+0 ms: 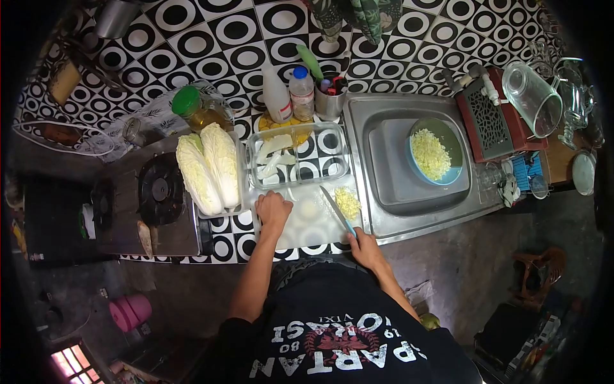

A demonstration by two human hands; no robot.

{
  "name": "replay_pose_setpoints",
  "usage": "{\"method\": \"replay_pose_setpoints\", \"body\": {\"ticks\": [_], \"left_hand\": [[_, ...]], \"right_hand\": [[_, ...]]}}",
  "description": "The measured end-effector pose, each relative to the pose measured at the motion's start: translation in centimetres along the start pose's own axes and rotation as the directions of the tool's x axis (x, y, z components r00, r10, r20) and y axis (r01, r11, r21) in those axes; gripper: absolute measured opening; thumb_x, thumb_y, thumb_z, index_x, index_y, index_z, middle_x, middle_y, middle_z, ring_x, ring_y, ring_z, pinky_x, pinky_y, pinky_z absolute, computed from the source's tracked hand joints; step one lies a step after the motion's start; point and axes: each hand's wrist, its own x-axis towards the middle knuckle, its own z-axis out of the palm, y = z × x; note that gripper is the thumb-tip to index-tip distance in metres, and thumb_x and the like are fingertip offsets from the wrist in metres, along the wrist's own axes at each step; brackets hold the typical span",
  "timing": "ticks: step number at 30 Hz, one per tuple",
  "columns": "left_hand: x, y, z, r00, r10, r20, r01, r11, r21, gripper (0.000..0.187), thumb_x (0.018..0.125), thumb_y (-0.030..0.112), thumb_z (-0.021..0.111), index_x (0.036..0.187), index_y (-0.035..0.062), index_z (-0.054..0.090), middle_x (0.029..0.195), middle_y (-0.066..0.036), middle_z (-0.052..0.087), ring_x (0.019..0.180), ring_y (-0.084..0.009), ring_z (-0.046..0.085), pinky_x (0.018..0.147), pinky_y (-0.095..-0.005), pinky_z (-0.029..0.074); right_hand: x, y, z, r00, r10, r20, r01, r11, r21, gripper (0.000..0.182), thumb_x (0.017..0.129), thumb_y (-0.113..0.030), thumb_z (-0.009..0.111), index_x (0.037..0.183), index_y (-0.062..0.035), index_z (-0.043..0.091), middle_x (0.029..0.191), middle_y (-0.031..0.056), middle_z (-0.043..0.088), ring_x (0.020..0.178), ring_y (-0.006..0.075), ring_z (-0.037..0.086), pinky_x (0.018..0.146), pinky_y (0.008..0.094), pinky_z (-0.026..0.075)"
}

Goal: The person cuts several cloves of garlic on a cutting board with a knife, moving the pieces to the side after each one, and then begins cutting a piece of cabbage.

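Note:
My right hand (366, 248) is wrapped round the blue handle of a kitchen knife (337, 210). Its blade points up and left across a translucent cutting board (299, 225). Just right of the blade lies a pile of finely chopped pale cabbage (347, 203). Over the board's upper left part, my left hand (274, 210) has its fingers curled in; whatever may be under them is hidden. Directly beyond it, a clear glass dish (300, 182) holds several pale cabbage pieces (276, 157).
Two napa cabbage pieces (211, 168) lie in a container beside the stove (128, 198). At right, a blue bowl (436, 176) of chopped cabbage sits in the steel sink (390, 205). Bottles (302, 95) and a utensil cup (330, 105) stand along the tiled wall.

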Motion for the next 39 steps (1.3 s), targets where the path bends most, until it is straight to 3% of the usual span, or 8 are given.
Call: {"method": "replay_pose_setpoints", "body": {"ticks": [3, 5, 9, 17, 21, 30, 36, 39], "left_hand": [[-0.2, -0.2, -0.5, 0.995, 0.064, -0.072, -0.066, 0.998, -0.021, 0.016, 0.062, 0.022, 0.067, 0.068, 0.0063, 0.069, 0.084, -0.008, 0.063, 0.083, -0.0289, 0.057, 0.073, -0.0413, 0.044], [-1.1, -0.1, -1.7, 0.938, 0.204, -0.28, -0.256, 0.953, -0.161, 0.013, 0.062, 0.02, 0.067, 0.064, 0.0074, 0.067, 0.08, -0.008, 0.062, 0.078, -0.0276, 0.056, 0.073, -0.0396, 0.043], [-3.8, 0.1, -0.1, 0.873, 0.473, -0.121, -0.488, 0.85, -0.201, 0.008, 0.064, 0.017, 0.066, 0.065, 0.0084, 0.066, 0.077, -0.005, 0.06, 0.08, -0.0246, 0.054, 0.073, -0.0363, 0.043], [-7.1, -0.8, 4.1, 0.93, 0.331, -0.159, -0.367, 0.85, -0.378, 0.016, 0.071, 0.019, 0.069, 0.083, 0.009, 0.07, 0.082, -0.004, 0.059, 0.085, -0.0247, 0.054, 0.079, -0.0368, 0.044], [-7.5, -1.3, 4.2, 0.939, 0.301, -0.165, -0.343, 0.845, -0.411, 0.014, 0.071, 0.017, 0.069, 0.083, 0.0096, 0.07, 0.082, -0.004, 0.06, 0.084, -0.0246, 0.054, 0.077, -0.0361, 0.045], [-7.4, -0.4, 4.7, 0.917, 0.334, -0.219, -0.396, 0.83, -0.392, 0.006, 0.067, 0.014, 0.065, 0.07, 0.0085, 0.066, 0.073, -0.004, 0.058, 0.076, -0.0255, 0.055, 0.071, -0.0373, 0.046], [-7.1, -0.3, 3.1, 0.911, 0.392, -0.126, -0.411, 0.886, -0.214, 0.01, 0.063, 0.018, 0.064, 0.065, 0.0082, 0.065, 0.072, -0.007, 0.059, 0.074, -0.0265, 0.057, 0.07, -0.0381, 0.046], [-6.1, -2.3, 2.4, 0.936, 0.221, -0.275, -0.317, 0.868, -0.383, 0.011, 0.062, 0.018, 0.066, 0.057, 0.009, 0.063, 0.065, -0.01, 0.059, 0.066, -0.0308, 0.057, 0.064, -0.0413, 0.047]], "right_hand": [[-0.3, 0.1, 0.2, 1.0, -0.004, -0.017, 0.004, 1.0, 0.001, 0.028, 0.093, -0.027, 0.048, 0.095, -0.0001, 0.054, 0.066, 0.0247, 0.057, 0.071, 0.0452, 0.058, 0.063, 0.0479, 0.044], [-0.5, 0.1, 0.2, 0.999, -0.005, -0.036, 0.004, 1.0, -0.004, 0.028, 0.094, -0.027, 0.048, 0.095, -0.0001, 0.054, 0.066, 0.0247, 0.057, 0.07, 0.0452, 0.058, 0.062, 0.0478, 0.044], [-1.2, -0.2, 0.4, 0.999, -0.036, 0.031, 0.036, 0.999, -0.005, 0.027, 0.094, -0.026, 0.047, 0.095, 0.0002, 0.054, 0.067, 0.0252, 0.057, 0.07, 0.0455, 0.057, 0.062, 0.0482, 0.043], [-2.6, 1.7, 1.4, 0.966, -0.021, 0.258, 0.064, 0.986, -0.156, 0.027, 0.093, -0.026, 0.045, 0.099, -0.0004, 0.051, 0.074, 0.0292, 0.059, 0.074, 0.0482, 0.057, 0.068, 0.0535, 0.044], [-2.9, 2.1, 2.1, 0.97, -0.041, 0.239, 0.083, 0.982, -0.17, 0.026, 0.094, -0.025, 0.045, 0.092, 0.0001, 0.049, 0.068, 0.0272, 0.057, 0.07, 0.0475, 0.055, 0.063, 0.0517, 0.043], [-3.1, 2.2, 3.5, 0.978, 0.038, 0.206, 0.035, 0.94, -0.34, 0.021, 0.092, -0.021, 0.045, 0.094, -0.0004, 0.044, 0.07, 0.0307, 0.057, 0.071, 0.0506, 0.055, 0.063, 0.0556, 0.043], [-2.1, 1.6, 3.2, 0.964, 0.024, 0.266, 0.087, 0.914, -0.397, 0.021, 0.09, -0.019, 0.047, 0.097, 0.0004, 0.041, 0.07, 0.0283, 0.059, 0.07, 0.0493, 0.057, 0.063, 0.0561, 0.043], [-2.4, 1.2, 3.3, 0.962, 0.062, 0.268, 0.034, 0.94, -0.34, 0.023, 0.093, -0.023, 0.044, 0.097, 0.0001, 0.042, 0.071, 0.029, 0.058, 0.073, 0.0482, 0.057, 0.065, 0.055, 0.043]]}}
